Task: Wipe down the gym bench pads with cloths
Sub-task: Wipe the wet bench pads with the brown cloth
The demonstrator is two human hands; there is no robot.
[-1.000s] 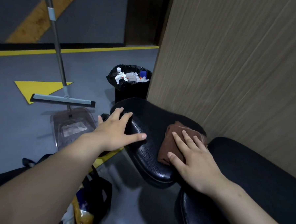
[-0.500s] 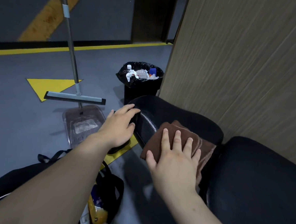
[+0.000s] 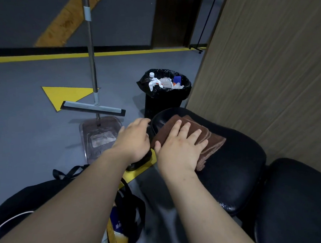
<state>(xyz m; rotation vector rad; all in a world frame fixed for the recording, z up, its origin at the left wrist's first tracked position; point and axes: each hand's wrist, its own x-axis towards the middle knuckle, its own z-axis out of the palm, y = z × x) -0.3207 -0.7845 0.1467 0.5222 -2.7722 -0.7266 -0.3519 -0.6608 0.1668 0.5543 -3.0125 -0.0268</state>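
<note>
A folded brown cloth (image 3: 209, 137) lies on the black bench pad (image 3: 238, 160) near its far left end. My right hand (image 3: 179, 148) presses flat on the cloth with straight fingers. My left hand (image 3: 134, 139) rests against the pad's left edge, its fingers reaching toward the far rim; the fingertips are partly hidden. A second black pad (image 3: 299, 197) adjoins at the lower right.
A black bin (image 3: 164, 100) full of rubbish stands beyond the pad. A floor squeegee (image 3: 93, 107) with a long pole stands over a clear dustpan (image 3: 99, 137) on the grey floor. An open black bag (image 3: 123, 216) with bottles sits below. A wooden wall (image 3: 264, 60) runs along the right.
My right hand has slid the cloth from the pad's right part toward its far left end. My left hand has shifted from the pad's top to its left edge.
</note>
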